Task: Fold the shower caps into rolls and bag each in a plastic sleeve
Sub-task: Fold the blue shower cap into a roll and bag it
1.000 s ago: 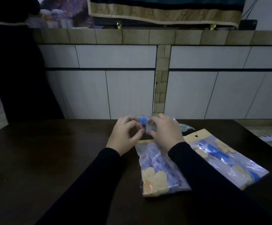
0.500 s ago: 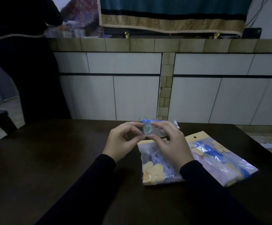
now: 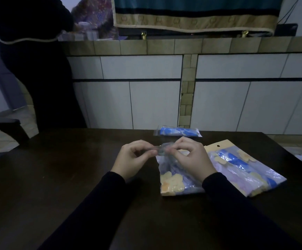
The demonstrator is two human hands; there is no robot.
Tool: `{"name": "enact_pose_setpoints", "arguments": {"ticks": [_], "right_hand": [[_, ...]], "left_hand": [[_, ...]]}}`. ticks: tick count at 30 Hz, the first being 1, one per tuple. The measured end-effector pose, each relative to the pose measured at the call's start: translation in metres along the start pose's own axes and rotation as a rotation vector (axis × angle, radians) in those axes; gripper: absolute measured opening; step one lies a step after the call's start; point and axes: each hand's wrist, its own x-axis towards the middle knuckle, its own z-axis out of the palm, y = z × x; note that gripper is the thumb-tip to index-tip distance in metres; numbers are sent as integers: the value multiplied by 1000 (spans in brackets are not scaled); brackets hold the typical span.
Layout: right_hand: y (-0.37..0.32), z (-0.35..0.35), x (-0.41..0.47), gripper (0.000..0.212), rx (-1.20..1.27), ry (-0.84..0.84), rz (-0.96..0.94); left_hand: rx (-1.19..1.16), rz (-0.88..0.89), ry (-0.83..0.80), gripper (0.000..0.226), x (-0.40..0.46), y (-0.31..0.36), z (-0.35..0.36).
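Observation:
My left hand [image 3: 134, 156] and my right hand [image 3: 189, 157] are both pinched on a small clear plastic sleeve [image 3: 162, 149], held between them just above the dark table [image 3: 56, 177]. A bagged roll, blue and white in its sleeve [image 3: 178, 131], lies flat on the table beyond my hands. Under my right hand lies an open retail pack with yellow flowers [image 3: 175, 181]. A second pack of blue and lilac shower caps [image 3: 244, 170] rests to its right.
A tiled counter with white panels [image 3: 146, 98] stands right behind the table's far edge. A person in dark clothes [image 3: 38, 69] stands at the back left. A dark chair [image 3: 0, 130] is at the left edge.
The blue bagged roll has left my hands and now lies at the far side of the table. My hands have come nearer and lower and now hold a clear sleeve.

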Motion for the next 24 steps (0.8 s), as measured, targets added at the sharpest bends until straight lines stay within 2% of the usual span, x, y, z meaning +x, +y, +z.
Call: {"name": "enact_pose_setpoints", "arguments": {"ticks": [1, 6, 11, 13, 18, 21, 24], "right_hand": [[-1, 1, 0, 7, 17, 9, 41], [-5, 8, -1, 15, 58, 7, 244], [3, 17, 1, 13, -141, 82, 309], [6, 17, 2, 20, -211, 73, 347], [5, 11, 3, 28, -253, -47, 514], [1, 10, 3, 31, -317, -28, 489], [0, 10, 3, 27, -233, -1, 463]], "left_hand": [[-52, -67, -8, 19, -1, 1, 2], [-195, -352, -50, 10, 0, 7, 10], [-354, -657, -33, 14, 1, 4, 18], [-403, -737, -24, 9, 2, 1, 18], [-482, -835, 11, 20, 3, 1, 22], [-538, -851, 28, 17, 4, 3, 24], [-535, -802, 64, 21, 4, 2, 20]]}}
